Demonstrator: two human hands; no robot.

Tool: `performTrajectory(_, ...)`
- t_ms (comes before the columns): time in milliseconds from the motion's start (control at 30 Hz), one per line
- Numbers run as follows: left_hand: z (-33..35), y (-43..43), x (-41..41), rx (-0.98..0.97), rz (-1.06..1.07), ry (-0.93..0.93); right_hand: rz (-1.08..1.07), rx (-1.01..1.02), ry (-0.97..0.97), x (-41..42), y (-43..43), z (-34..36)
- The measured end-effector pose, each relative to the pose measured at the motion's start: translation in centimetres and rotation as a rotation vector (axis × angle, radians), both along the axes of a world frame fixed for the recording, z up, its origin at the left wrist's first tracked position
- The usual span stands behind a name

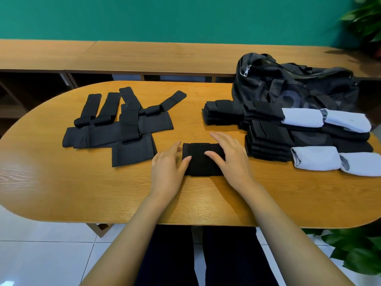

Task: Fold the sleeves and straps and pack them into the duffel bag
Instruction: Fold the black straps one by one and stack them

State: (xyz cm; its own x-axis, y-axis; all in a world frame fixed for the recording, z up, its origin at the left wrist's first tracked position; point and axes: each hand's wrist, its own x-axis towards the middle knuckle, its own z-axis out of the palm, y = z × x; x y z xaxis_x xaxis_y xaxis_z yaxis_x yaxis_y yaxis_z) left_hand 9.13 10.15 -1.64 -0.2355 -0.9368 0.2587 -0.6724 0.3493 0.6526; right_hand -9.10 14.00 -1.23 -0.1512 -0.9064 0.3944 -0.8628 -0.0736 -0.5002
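I see my left hand flat on the table, fingers straight, thumb touching the left edge of the folded black strap. My right hand presses flat on its right side, fingers extended, gripping nothing. The duffel bag sits back right

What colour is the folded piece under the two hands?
The folded piece is plain black, seen best in the head view.

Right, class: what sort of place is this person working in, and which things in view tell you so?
Probably an office or lounge-style room, not a workshop: an oval wooden table, low wooden shelving along a green wall, leafy plants and a white tiled floor.
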Motion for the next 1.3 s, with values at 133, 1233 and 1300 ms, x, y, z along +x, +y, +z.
performTrajectory(133, -0.6, -0.2, 0.9, -0.013, -0.123, -0.094, -0.022, 0.059, 0.121, 0.1, 1.0, -0.7)
performTrajectory(1233, -1.1, -1.2, 2.1, -0.094, -0.039, -0.330, -0.160, 0.319, 0.420, 0.9, 0.0, -1.0)
performTrajectory(1300, -1.3, -1.0, 2.5, -0.078, -0.022, -0.330, -0.141, 0.351, 0.446, 1.0, -0.5, -1.1)
